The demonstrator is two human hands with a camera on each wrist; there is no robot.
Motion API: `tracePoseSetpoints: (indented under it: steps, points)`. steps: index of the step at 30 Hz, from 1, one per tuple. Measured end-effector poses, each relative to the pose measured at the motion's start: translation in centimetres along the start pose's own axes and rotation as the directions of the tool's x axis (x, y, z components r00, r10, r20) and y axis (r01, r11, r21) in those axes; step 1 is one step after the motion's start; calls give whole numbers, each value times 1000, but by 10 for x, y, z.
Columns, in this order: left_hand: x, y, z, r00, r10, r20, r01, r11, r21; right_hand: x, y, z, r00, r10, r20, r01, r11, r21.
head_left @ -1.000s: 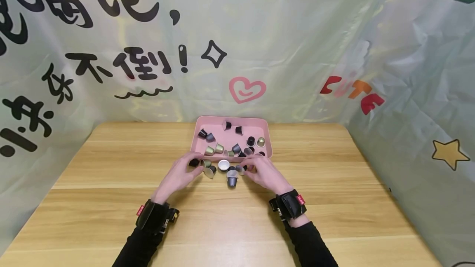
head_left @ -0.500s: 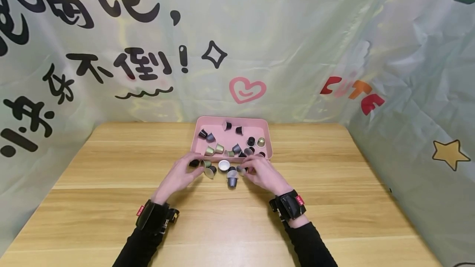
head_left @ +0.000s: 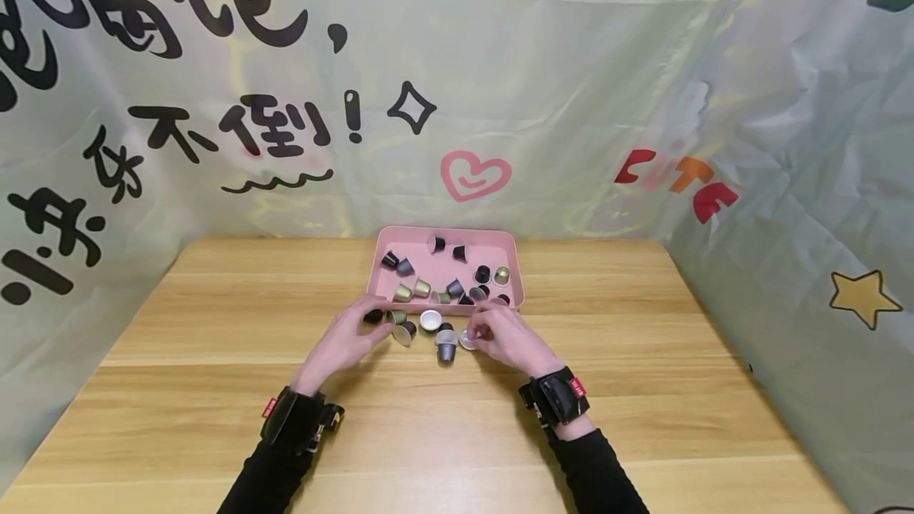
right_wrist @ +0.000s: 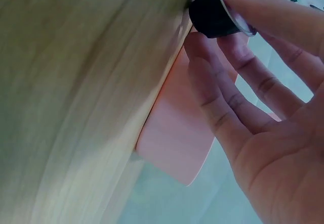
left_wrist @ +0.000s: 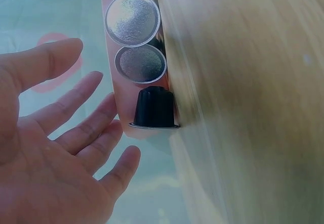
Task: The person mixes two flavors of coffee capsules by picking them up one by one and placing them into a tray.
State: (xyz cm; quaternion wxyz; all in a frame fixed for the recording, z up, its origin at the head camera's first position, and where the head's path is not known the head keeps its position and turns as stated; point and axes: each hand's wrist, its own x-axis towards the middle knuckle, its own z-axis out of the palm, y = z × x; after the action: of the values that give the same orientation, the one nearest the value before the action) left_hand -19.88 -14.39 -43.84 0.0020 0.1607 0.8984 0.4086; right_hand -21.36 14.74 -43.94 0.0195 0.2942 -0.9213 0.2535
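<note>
My right hand [head_left: 508, 337] pinches a black coffee capsule [right_wrist: 208, 14], thumb on its foil lid and fingertips against its body. In the head view that capsule's pale lid [head_left: 467, 339] shows at the fingertips. My left hand [head_left: 348, 337] has its fingers loosely extended beside the capsules on the left, holding nothing. The left wrist view shows a black capsule [left_wrist: 154, 107] standing on its rim near those fingers. Two capsules with silver lids [left_wrist: 132, 19] lie beyond it. Between the hands are a white-lidded capsule [head_left: 431, 321] and a blue-grey capsule [head_left: 446, 353].
Behind the hands stands a pink tray [head_left: 485, 238] with several black, blue and gold-green capsules scattered inside. Its front wall is close to the loose capsules. The wooden table [head_left: 214, 324] reaches back to a printed cloth backdrop [head_left: 571, 101].
The capsule at my right fingertips has turned, and its pale lid now shows towards the head camera. My left hand has stayed in place.
</note>
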Motion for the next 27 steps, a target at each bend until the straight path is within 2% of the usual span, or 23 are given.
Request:
tracePoseSetpoints:
  steps: [7, 27]
  points:
    - [0, -2, 1, 1000, -8, 1, 8, 1000, -10, 0, -2, -1, 999, 29, 20, -29, 1000, 1]
    - [-1, -2, -1, 1000, -6, 5, 6, 1000, -21, 1, -1, 3, 1000, 0, 21, 0, 1000, 25]
